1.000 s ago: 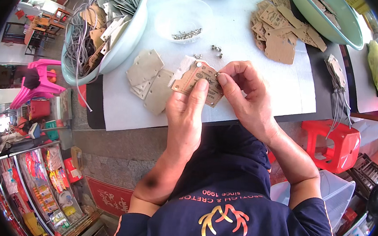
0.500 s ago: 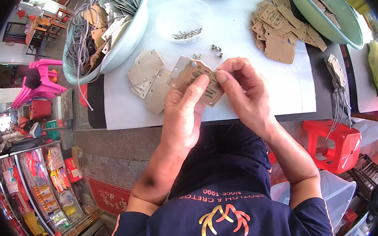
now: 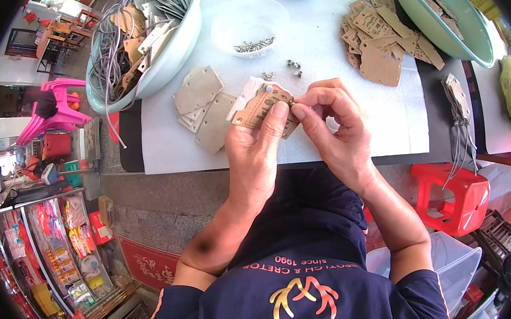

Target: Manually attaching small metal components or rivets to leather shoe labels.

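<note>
My left hand [image 3: 251, 153] is closed on a brown printed plate [image 3: 253, 115], its thumb flat on the printed face. A pale grey plate edge shows behind it, and a silver fastener head [image 3: 269, 89] sits near its upper edge. At the plate's upper right, my right hand [image 3: 341, 133] pinches a small metal fastener [image 3: 291, 102] between thumb and forefinger, mostly hidden by the fingertips. Grey plates with small holes [image 3: 213, 116] lie in a loose pile left of my hands. Several loose fasteners [image 3: 294, 66] rest on the white sheet just beyond.
A clear bowl [image 3: 250, 22] holds small fasteners. To the left stands a pale green basin [image 3: 183, 44] of plates and grey cords. More brown plates [image 3: 379, 64] are heaped at the far right beside another green basin [image 3: 469, 44]. Corded plates [image 3: 455, 101] hang over the table's right edge.
The brown plate has tilted and turned slightly in my left hand. My right fingertips remain at its upper right edge, where the small metal fastener now shows.
</note>
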Demonstrator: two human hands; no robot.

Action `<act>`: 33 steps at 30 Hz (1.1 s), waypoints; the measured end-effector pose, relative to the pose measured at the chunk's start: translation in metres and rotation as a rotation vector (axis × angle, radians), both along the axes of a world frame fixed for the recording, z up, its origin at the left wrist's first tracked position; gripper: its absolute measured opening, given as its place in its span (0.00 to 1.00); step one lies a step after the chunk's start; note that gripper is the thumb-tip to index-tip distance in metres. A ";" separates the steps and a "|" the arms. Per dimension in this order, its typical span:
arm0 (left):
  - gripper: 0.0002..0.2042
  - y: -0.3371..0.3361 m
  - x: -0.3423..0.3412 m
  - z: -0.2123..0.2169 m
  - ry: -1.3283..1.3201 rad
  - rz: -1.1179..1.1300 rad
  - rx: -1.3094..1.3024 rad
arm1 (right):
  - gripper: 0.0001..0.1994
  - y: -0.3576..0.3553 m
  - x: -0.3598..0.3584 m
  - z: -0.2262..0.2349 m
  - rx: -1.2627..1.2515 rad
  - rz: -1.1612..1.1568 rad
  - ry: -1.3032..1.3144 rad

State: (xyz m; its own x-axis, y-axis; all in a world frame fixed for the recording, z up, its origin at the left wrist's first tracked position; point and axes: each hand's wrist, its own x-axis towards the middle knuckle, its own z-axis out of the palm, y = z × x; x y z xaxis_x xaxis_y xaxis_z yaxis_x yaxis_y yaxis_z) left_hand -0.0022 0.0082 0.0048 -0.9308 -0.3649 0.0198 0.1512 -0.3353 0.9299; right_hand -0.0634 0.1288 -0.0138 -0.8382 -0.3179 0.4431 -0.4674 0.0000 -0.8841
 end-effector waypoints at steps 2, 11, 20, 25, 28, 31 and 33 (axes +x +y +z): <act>0.09 0.001 -0.001 0.000 -0.003 0.013 -0.020 | 0.04 0.000 0.000 0.000 0.000 -0.004 0.002; 0.09 0.001 0.000 0.003 -0.007 -0.019 -0.095 | 0.05 0.001 -0.002 -0.004 -0.059 0.003 0.002; 0.09 0.003 0.002 -0.001 0.050 0.004 -0.152 | 0.04 -0.004 0.003 -0.009 -0.254 0.075 -0.272; 0.08 0.000 0.001 -0.006 0.083 0.038 -0.212 | 0.07 0.000 0.001 -0.005 -0.162 0.142 -0.358; 0.07 -0.006 -0.001 -0.010 0.084 0.046 -0.310 | 0.08 0.002 -0.002 -0.003 -0.220 0.228 -0.406; 0.07 -0.009 -0.001 -0.008 0.083 0.024 -0.373 | 0.07 0.006 -0.003 -0.002 -0.279 0.279 -0.461; 0.07 -0.011 -0.002 -0.005 0.076 0.013 -0.370 | 0.07 0.007 -0.004 -0.002 -0.296 0.285 -0.470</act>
State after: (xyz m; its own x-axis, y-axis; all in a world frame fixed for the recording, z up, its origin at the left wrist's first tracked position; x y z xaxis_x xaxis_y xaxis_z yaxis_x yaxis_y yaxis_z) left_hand -0.0042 -0.0028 -0.0001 -0.9172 -0.3316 0.2209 0.2260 0.0236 0.9738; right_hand -0.0677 0.1358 -0.0156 -0.8655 -0.4776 0.1511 0.0257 -0.3435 -0.9388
